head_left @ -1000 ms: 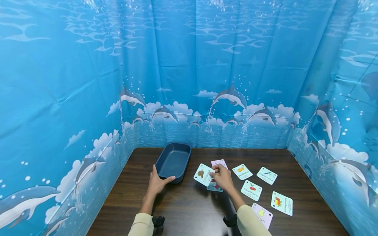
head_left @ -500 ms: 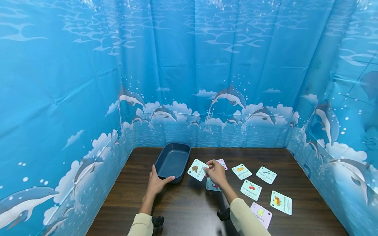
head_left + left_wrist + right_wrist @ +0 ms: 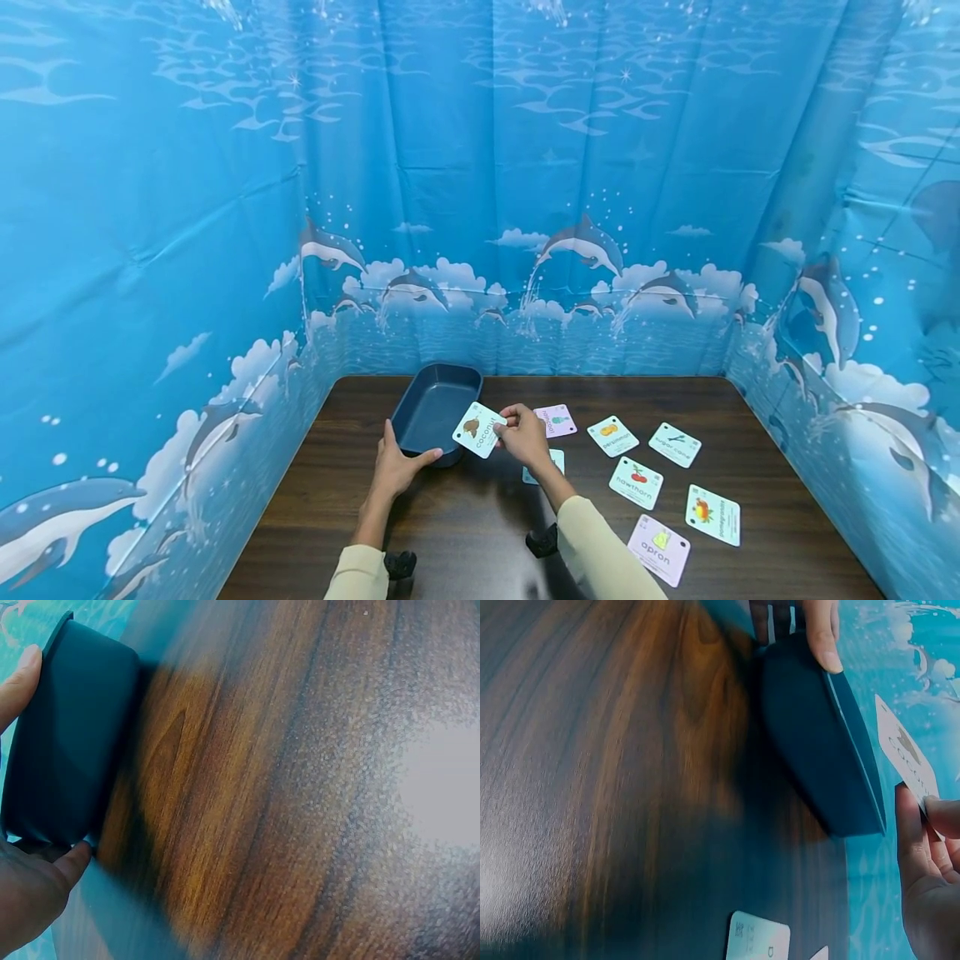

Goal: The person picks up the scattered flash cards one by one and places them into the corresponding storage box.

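My right hand (image 3: 527,435) pinches a pale square flashcard (image 3: 474,428) by its right edge, a coconut drawn on it above the word. The card is raised and overlaps the right front corner of a dark blue rectangular tray (image 3: 432,417). In the right wrist view, thumb and fingers press the card (image 3: 904,746) beside the tray (image 3: 810,727). My left hand (image 3: 397,468) grips the tray's near left corner, thumb along the front. The left wrist view shows its thumb and fingers spread around the tray wall (image 3: 75,727). Inside the tray I see no cards.
Several flashcards lie on the brown wooden table (image 3: 465,542): raincoat (image 3: 555,420), persimmon (image 3: 612,436), sugar cane (image 3: 675,445), hawthorn (image 3: 636,482), pomegranate (image 3: 713,515) and apron (image 3: 659,550). Another card (image 3: 557,461) is partly hidden by my right wrist. A dolphin-print curtain (image 3: 525,208) surrounds the table.
My right hand has carried the coconut card leftward to the tray's near right corner, uncovering more of the raincoat card. My left hand keeps its hold on the tray.
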